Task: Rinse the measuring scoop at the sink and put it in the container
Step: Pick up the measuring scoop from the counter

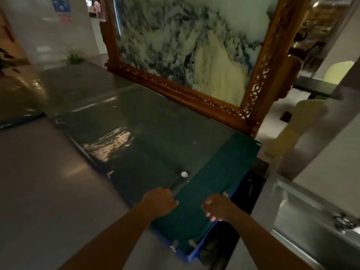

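The measuring scoop (181,179) has a dark handle and a small white bowl. It lies low over the glass top of a large blue-framed container (206,238) with a dark green surface. My left hand (160,201) is closed around the near end of the scoop's handle. To its right, my right hand (218,207) hovers over the green surface by the container's blue edge, fingers loosely curled and apart, with nothing visible in it. The steel sink (303,217) is at the lower right, with its tap (343,222) at the frame's edge.
A large carved wooden frame (194,96) with a marble panel stands behind the container. A grey counter (44,191) stretches along the left. A narrow dark gap separates the container from the sink. A pale yellow shape (298,125) stands on the floor to the right.
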The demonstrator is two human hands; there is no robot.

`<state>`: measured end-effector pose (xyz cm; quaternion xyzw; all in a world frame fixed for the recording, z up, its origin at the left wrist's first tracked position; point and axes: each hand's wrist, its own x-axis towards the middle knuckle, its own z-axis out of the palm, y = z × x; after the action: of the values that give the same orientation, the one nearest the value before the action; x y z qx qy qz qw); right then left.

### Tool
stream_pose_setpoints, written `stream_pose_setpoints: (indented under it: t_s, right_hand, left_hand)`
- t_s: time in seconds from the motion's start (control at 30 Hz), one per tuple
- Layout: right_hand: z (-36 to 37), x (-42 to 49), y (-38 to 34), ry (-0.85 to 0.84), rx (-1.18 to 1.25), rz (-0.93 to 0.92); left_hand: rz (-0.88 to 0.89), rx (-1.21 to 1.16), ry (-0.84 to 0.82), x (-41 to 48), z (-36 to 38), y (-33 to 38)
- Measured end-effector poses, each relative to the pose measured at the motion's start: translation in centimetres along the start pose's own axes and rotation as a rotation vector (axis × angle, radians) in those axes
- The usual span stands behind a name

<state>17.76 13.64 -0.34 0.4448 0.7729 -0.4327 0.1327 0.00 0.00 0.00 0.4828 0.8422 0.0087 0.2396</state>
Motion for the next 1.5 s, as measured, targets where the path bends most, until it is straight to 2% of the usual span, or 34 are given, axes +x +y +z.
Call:
stream_pose_setpoints:
  t_s: [0.2,0.37,0.47,0.7,0.9,1.1,1.37,1.5]
  right_hand:
    - [-1.0,7.5,-0.4,0.027,0.053,0.017]
    - [-0.3,14.2,-0.4,0.055,0.147,0.044]
    - [0.6,17.0,-0.1,0.061,0.316,0.036]
    - [2.4,21.6,0.5,0.064,0.435,0.031]
    - [2.6,23.2,0.0,0.047,0.403,0.017]
    - [2.5,23.4,-0.2,0.063,0.379,0.010]
    - [2.2,22.0,0.2,0.057,0.471,-0.018]
    - [1.1,20.0,0.5,0.042,0.526,0.007]
  left_hand:
    - [-0.125,-0.100,-0.028,6.7,0.4,-1.1]
    - [-0.217,-0.176,0.017,11.4,1.3,-1.9]
    - [-0.226,-0.267,0.050,13.4,2.3,-2.4]
    - [-0.217,-0.395,0.152,15.3,5.2,-2.6]
    - [-0.129,-0.284,0.198,16.7,7.1,-2.7]
    - [-0.155,-0.385,0.194,17.7,8.0,-2.9]
    - [-0.189,-0.539,0.257,17.1,8.2,-2.2]
    - [-0.181,-0.591,0.228,16.3,7.0,-1.1]
